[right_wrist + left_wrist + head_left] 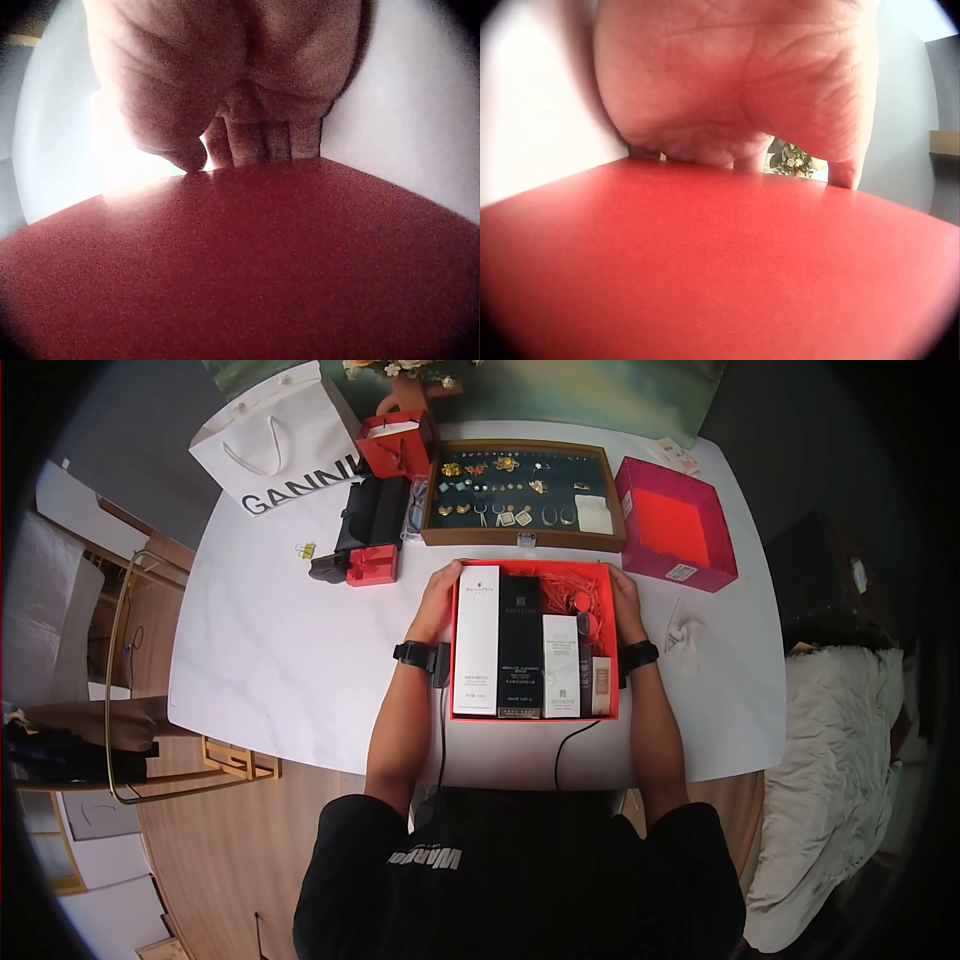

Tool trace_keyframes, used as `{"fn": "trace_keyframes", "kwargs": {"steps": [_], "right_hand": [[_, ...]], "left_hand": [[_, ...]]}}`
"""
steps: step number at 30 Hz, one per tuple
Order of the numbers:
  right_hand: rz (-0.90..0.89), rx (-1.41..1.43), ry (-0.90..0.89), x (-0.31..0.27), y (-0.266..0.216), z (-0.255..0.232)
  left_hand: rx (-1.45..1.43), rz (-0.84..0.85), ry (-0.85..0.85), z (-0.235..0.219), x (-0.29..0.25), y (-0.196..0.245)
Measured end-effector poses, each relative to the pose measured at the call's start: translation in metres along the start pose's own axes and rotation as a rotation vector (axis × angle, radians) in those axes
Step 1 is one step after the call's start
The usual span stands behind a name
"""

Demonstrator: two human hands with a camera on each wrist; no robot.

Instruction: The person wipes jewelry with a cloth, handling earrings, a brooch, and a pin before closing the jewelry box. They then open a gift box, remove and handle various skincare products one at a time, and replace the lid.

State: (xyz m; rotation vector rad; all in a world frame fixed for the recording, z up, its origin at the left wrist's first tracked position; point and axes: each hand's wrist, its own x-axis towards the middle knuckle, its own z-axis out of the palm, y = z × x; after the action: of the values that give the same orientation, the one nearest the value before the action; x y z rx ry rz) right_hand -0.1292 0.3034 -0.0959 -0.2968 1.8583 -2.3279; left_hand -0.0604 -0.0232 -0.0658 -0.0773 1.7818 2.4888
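Observation:
An open red box [455,660] lies at the table's near side, its outer wall [720,262] filling the lower left wrist view. Inside are a tall white carton [478,640], a black carton [520,630], a shorter white carton [561,660], small items and red paper shreds [560,592]. My left hand [433,605] lies along the box's left side, its palm [735,75] facing the red surface. Against the opposite side rests my right hand [628,610], fingers fairly straight [247,139] and thumb touching the wall. The fingertips are partly hidden.
Behind the box stands a jewellery case [525,540] with a clear lid. A magenta box [680,525] is at the right. White paper bag [275,450], small red bag [395,450], black case [370,515] and red small box [373,565] occupy the left. Cables hang near the table's front edge.

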Motion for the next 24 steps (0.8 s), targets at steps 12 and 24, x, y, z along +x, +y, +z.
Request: {"fn": "trace_keyframes", "kwargs": {"steps": [12,24], "right_hand": [[-0.001,-0.020,0.013,0.0013,0.0019,-0.0004],[-0.010,-0.016,0.001,-0.0005,-0.0035,0.0039]], "left_hand": [[0.045,-0.012,0.013,0.0024,-0.0029,0.0058],[0.052,-0.046,0.023,0.0007,-0.0014,0.0034]]}}
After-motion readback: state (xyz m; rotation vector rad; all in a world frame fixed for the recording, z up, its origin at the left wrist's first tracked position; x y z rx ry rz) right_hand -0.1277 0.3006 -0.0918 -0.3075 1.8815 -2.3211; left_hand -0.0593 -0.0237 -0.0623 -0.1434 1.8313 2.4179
